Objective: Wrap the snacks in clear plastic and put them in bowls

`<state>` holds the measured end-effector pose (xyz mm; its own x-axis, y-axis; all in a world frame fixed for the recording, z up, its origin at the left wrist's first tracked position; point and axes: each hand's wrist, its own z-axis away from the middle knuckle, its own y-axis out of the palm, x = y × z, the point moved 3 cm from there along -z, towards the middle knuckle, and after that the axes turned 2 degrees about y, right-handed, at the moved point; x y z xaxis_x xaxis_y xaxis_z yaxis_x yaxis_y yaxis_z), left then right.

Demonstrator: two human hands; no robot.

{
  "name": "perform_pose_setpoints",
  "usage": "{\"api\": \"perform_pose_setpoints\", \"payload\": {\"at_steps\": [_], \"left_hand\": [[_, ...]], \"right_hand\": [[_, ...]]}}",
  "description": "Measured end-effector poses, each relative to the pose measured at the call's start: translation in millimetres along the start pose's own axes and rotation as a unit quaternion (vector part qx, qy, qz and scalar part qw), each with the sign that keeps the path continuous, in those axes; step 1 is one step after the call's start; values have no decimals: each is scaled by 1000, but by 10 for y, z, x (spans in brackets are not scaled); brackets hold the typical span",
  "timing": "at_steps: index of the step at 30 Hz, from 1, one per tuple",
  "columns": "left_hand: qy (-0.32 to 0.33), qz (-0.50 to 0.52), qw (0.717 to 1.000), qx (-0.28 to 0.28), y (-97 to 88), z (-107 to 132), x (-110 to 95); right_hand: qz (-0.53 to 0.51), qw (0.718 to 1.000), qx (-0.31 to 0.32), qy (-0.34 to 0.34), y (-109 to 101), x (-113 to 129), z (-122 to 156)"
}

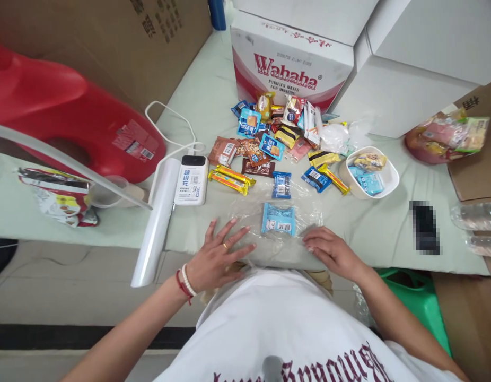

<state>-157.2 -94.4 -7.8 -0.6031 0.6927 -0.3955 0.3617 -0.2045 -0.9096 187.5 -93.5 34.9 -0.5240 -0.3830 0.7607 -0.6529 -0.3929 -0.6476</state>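
Observation:
A clear plastic bag [245,212] lies flat on the table in front of me, with a light blue snack packet [278,218] and a dark blue snack packet [282,184] on top of it. My left hand [225,249] is open, its fingers spread over the bag's left edge; it wears a ring and two bracelets. At the bag's right edge, my right hand [333,249] has its fingers drawn together on the plastic. Behind the bag is a loose pile of wrapped snacks, including a brown packet [222,151] and yellow bars [230,179].
A white bowl [393,178] holding packets stands right of the pile. A power bank [191,180] with a cable and a plastic roll [158,223] lie on the left, near a red jug [70,106]. A Wahaha box [289,63] stands behind. A blurred dark object [425,227] lies right.

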Motion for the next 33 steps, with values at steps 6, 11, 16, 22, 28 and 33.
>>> {"api": "perform_pose_setpoints", "payload": {"at_steps": [6, 11, 16, 22, 28, 33], "left_hand": [[-131, 71, 984, -101, -1, -309, 50], [-385, 17, 910, -153, -11, -600, 327], [-406, 2, 883, -237, 26, -700, 261], [-387, 38, 903, -185, 61, -878, 168], [-422, 39, 895, -138, 77, -964, 340], [-427, 46, 889, -155, 62, -958, 358]], "right_hand": [[-80, 980, 65, 172, -376, -199, -683], [131, 954, 105, 247, -455, -459, -1089], [348, 924, 39, 152, -594, -186, -1492], [310, 943, 119, -16, -161, -136, -2232], [227, 966, 121, -3, -233, 15, -2169], [270, 936, 207, -86, -122, 344, -1372]]}}
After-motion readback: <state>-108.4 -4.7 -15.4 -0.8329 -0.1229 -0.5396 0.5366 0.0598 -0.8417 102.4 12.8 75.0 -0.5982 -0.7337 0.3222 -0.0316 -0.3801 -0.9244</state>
